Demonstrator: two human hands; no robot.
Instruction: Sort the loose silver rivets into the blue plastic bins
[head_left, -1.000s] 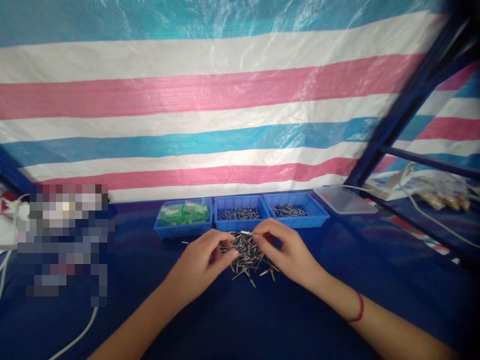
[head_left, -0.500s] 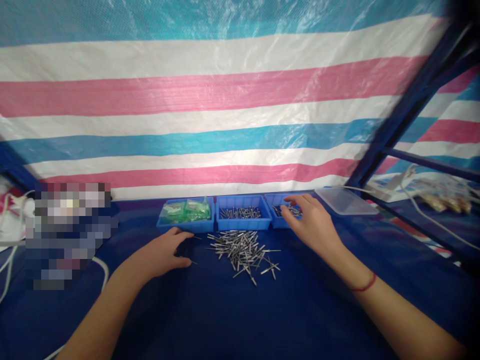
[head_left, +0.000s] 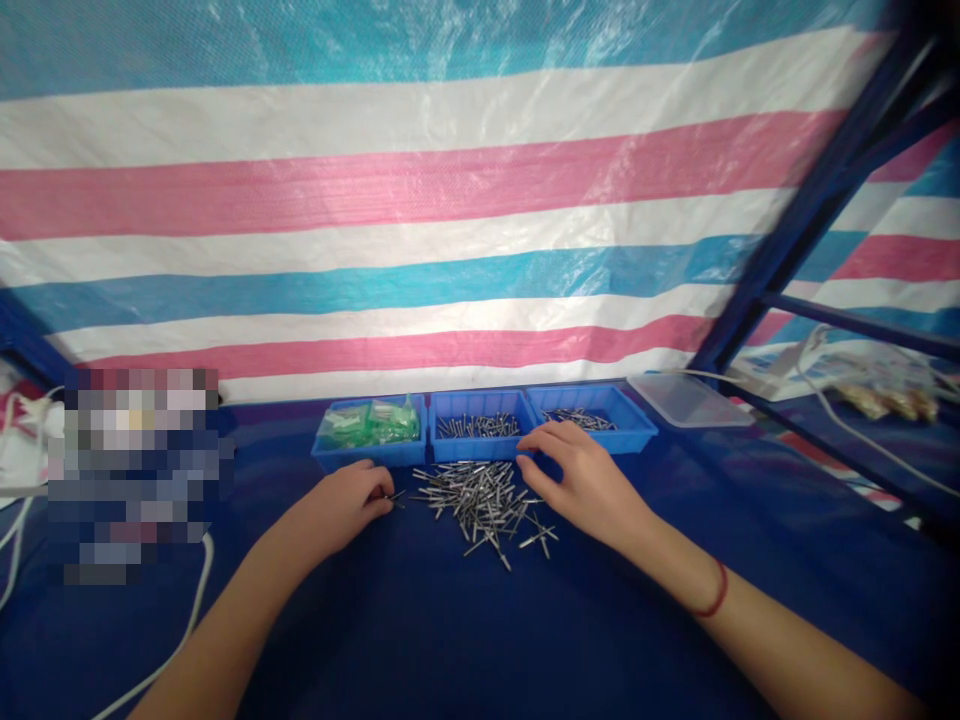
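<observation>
A pile of silver blind rivets [head_left: 480, 500] lies on the dark blue table top. On its left side, my left hand [head_left: 352, 505] has thumb and fingers pinched together, with the thin ends of a rivet or two [head_left: 397, 497] poking out. My right hand [head_left: 585, 485] hovers at the right edge of the pile, thumb and fingers apart, with nothing visible between them. Behind the pile stand the middle blue bin [head_left: 486, 452], holding similar small metal pieces, and the right blue bin [head_left: 637, 437], also with metal pieces inside.
The left blue bin [head_left: 367, 458] holds green pieces in clear plastic bags. A clear plastic lid [head_left: 694, 400] lies at the back right. White cable [head_left: 196, 600] runs along the left. Striped sheeting [head_left: 450, 200] hangs behind, beside a blue metal frame [head_left: 795, 230].
My right hand has come back from the right bin to the pile's right edge. My left thumb and fingers, apart before, have closed together on a rivet or two.
</observation>
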